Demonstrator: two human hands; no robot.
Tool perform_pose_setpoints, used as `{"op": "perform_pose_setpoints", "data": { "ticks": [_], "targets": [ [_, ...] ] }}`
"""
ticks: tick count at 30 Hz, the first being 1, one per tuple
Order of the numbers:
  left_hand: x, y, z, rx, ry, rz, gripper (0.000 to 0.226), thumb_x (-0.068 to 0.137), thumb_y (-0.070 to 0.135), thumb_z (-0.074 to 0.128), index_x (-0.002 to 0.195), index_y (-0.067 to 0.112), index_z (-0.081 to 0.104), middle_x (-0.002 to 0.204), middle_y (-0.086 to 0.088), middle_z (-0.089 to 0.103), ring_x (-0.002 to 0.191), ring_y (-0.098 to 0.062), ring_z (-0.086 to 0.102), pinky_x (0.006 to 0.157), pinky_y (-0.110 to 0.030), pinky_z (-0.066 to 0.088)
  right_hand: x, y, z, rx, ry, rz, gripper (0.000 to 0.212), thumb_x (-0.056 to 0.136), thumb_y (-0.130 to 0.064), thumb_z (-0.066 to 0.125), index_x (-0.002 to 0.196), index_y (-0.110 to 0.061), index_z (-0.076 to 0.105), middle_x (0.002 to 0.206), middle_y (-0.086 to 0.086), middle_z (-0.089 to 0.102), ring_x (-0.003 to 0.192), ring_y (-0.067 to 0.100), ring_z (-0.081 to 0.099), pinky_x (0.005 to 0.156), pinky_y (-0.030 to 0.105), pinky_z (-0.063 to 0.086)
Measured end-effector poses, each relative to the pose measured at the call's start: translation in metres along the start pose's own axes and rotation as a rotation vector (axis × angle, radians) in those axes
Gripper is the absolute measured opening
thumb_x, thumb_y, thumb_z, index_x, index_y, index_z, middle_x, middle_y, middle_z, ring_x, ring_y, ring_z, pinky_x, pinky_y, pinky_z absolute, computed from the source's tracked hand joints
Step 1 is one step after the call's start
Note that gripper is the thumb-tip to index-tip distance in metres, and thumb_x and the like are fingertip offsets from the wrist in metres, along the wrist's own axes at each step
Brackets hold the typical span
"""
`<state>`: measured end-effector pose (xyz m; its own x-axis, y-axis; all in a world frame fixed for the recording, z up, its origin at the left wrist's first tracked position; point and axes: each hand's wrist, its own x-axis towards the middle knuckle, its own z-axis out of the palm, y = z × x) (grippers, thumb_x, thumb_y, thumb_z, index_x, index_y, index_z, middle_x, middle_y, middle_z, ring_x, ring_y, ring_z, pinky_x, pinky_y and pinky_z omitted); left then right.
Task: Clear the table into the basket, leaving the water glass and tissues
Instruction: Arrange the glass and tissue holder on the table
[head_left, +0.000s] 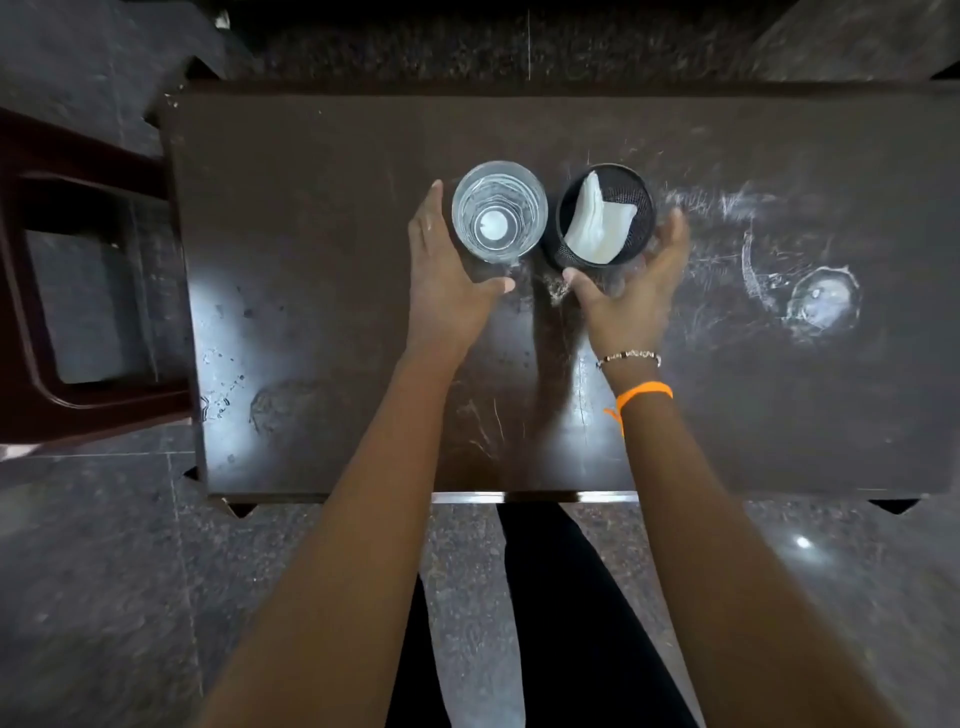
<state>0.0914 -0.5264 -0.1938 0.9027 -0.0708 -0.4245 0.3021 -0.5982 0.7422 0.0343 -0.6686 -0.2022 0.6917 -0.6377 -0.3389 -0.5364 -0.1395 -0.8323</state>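
A clear water glass (500, 210) stands upright near the middle of the dark brown table (311, 218). Right beside it is a black mesh cup (636, 208) holding folded white tissues (597, 223). My left hand (447, 270) lies open at the glass's left side, fingers straight, thumb spread below the glass. Around the near right side of the mesh cup my right hand (634, 291) is spread open and blurred; whether it touches the cup I cannot tell. No basket is in view.
A dark red plastic stool (67, 291) stands at the table's left end. White scratches and a round water mark (823, 299) cover the table's right part. Grey stone floor surrounds the table, and my legs are below its near edge.
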Motion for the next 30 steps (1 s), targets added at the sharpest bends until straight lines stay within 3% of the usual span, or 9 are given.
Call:
{"op": "perform_pose_setpoints", "data": {
  "ticks": [2, 4, 5, 8, 13, 16, 20, 26, 30],
  "targets": [
    [0.005, 0.000, 0.008, 0.027, 0.010, 0.026, 0.114, 0.059, 0.008, 0.084, 0.148, 0.011, 0.014, 0.152, -0.011, 0.022, 0.142, -0.021, 0.023, 0.098, -0.008, 0.016, 0.013, 0.003, 0.001, 0.014, -0.032, -0.030, 0.104, 0.062, -0.003, 0.079, 0.142, -0.002, 0.012, 0.149, 0.015, 0.021, 0.136, 0.017, 0.026, 0.116, 0.024, 0.028],
    [0.008, 0.000, 0.014, 0.029, 0.029, 0.046, 0.114, 0.057, 0.006, 0.084, 0.148, 0.010, 0.015, 0.151, -0.011, 0.024, 0.139, -0.019, 0.025, 0.094, -0.004, 0.015, 0.022, 0.006, 0.002, -0.036, -0.047, -0.099, 0.103, 0.061, -0.006, 0.079, 0.142, -0.002, 0.016, 0.148, 0.013, 0.027, 0.129, 0.007, 0.027, 0.102, -0.004, 0.018],
    [0.008, 0.001, 0.018, 0.026, 0.042, 0.058, 0.113, 0.057, 0.005, 0.084, 0.147, 0.009, 0.016, 0.150, -0.011, 0.025, 0.137, -0.016, 0.027, 0.093, -0.001, 0.015, 0.024, 0.007, 0.002, -0.048, -0.054, -0.134, 0.100, 0.060, -0.006, 0.079, 0.140, -0.001, 0.019, 0.145, 0.012, 0.031, 0.125, 0.007, 0.029, 0.095, -0.009, 0.017],
    [0.011, 0.001, 0.023, 0.017, 0.093, 0.103, 0.102, 0.055, 0.009, 0.084, 0.140, 0.006, 0.028, 0.142, -0.011, 0.035, 0.122, -0.007, 0.032, 0.092, 0.002, 0.021, 0.027, 0.009, 0.002, -0.044, -0.048, -0.181, 0.090, 0.060, -0.005, 0.079, 0.134, 0.002, 0.029, 0.136, 0.012, 0.041, 0.119, 0.010, 0.039, 0.095, -0.005, 0.025],
    [0.016, 0.000, 0.022, -0.002, 0.117, 0.124, 0.084, 0.056, 0.022, 0.083, 0.126, 0.012, 0.037, 0.125, -0.002, 0.049, 0.112, -0.013, 0.052, 0.092, -0.018, 0.042, 0.022, 0.010, -0.005, -0.063, -0.037, -0.180, 0.086, 0.060, -0.006, 0.078, 0.132, 0.000, 0.031, 0.133, 0.011, 0.045, 0.116, 0.013, 0.046, 0.095, 0.000, 0.033],
    [0.013, -0.001, 0.022, -0.007, 0.146, 0.128, 0.079, 0.056, 0.026, 0.083, 0.121, 0.013, 0.040, 0.119, 0.002, 0.051, 0.104, -0.009, 0.054, 0.084, -0.009, 0.041, 0.011, 0.015, -0.011, -0.065, -0.037, -0.159, 0.087, 0.061, -0.007, 0.078, 0.134, -0.003, 0.030, 0.135, 0.009, 0.044, 0.121, 0.015, 0.046, 0.101, 0.009, 0.036],
    [-0.007, -0.009, 0.025, -0.024, 0.168, 0.132, 0.077, 0.057, 0.024, 0.084, 0.120, 0.013, 0.041, 0.112, 0.006, 0.049, 0.098, -0.005, 0.052, 0.077, 0.005, 0.036, -0.004, 0.022, -0.015, -0.069, -0.033, -0.148, 0.088, 0.060, -0.009, 0.078, 0.134, -0.006, 0.030, 0.133, 0.004, 0.044, 0.120, 0.012, 0.044, 0.099, 0.004, 0.033],
    [-0.048, -0.026, 0.033, -0.027, 0.152, 0.090, 0.077, 0.058, 0.023, 0.085, 0.121, 0.015, 0.041, 0.114, 0.007, 0.047, 0.104, -0.008, 0.053, 0.086, -0.011, 0.042, -0.022, 0.036, -0.021, -0.058, -0.078, -0.131, 0.089, 0.059, -0.010, 0.080, 0.134, -0.010, 0.031, 0.134, 0.000, 0.042, 0.125, 0.015, 0.044, 0.103, 0.010, 0.034],
    [-0.053, -0.028, 0.037, -0.022, 0.158, 0.096, 0.080, 0.058, 0.023, 0.085, 0.124, 0.011, 0.041, 0.117, 0.004, 0.046, 0.110, -0.012, 0.052, 0.089, -0.008, 0.039, -0.024, 0.039, -0.021, -0.057, -0.093, -0.141, 0.089, 0.060, -0.011, 0.079, 0.134, -0.009, 0.031, 0.135, 0.001, 0.042, 0.124, 0.011, 0.043, 0.102, 0.006, 0.033]
  ]
}}
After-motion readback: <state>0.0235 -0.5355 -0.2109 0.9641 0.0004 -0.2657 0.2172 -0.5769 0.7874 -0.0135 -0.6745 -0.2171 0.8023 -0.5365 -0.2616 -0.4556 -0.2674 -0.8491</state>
